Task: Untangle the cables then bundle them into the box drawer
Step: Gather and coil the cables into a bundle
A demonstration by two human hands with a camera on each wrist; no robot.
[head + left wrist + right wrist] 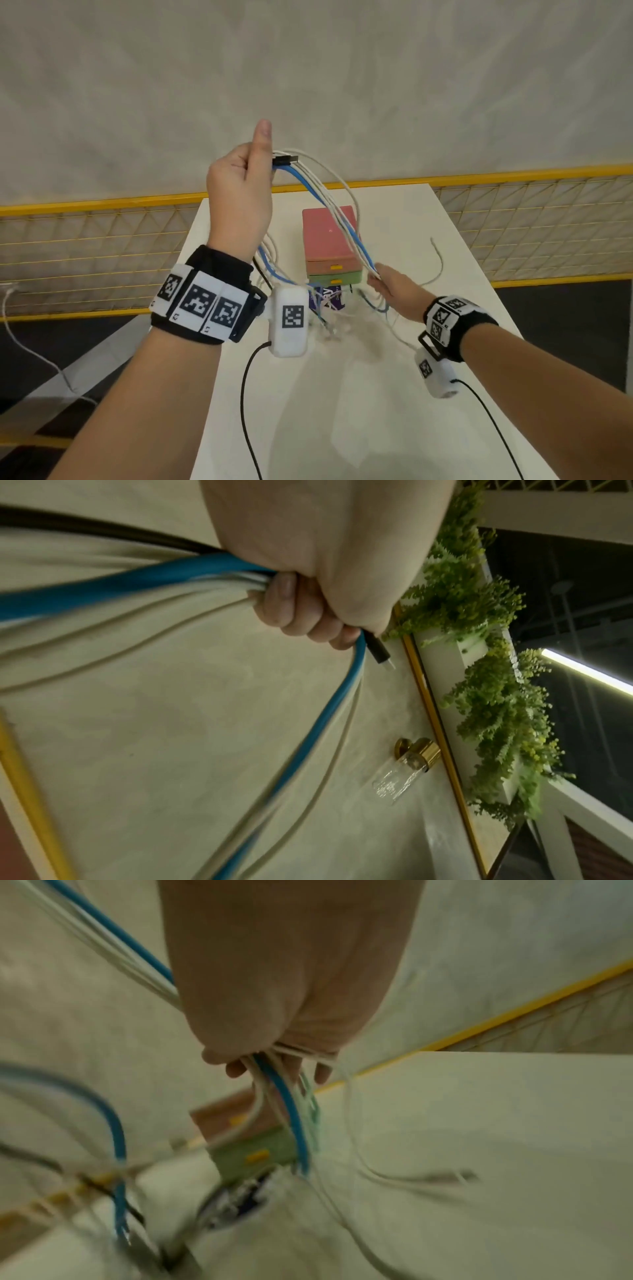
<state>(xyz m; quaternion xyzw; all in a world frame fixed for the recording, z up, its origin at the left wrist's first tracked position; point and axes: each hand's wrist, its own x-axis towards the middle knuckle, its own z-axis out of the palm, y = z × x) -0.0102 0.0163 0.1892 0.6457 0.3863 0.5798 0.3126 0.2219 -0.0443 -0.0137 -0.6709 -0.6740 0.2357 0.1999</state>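
A bundle of cables (329, 198), blue, white and black, hangs in the air between my two hands. My left hand (239, 185) is raised high and grips one end of the bundle, thumb pointing up, with a black USB plug (286, 158) sticking out past the fist. In the left wrist view the fingers (291, 607) curl round the cables (120, 588). My right hand (390, 287) is lower, near the table, and grips the cables (287, 1096) at the other end. Loose ends dangle below. The drawer box (330, 240), pink over green, stands on the white table (342, 411) behind the cables.
A purple packet (329, 298) lies just in front of the drawer box. One white cable (436, 260) trails over the table's right side. A yellow-framed mesh fence (102, 240) runs behind the table, with a plain wall above it.
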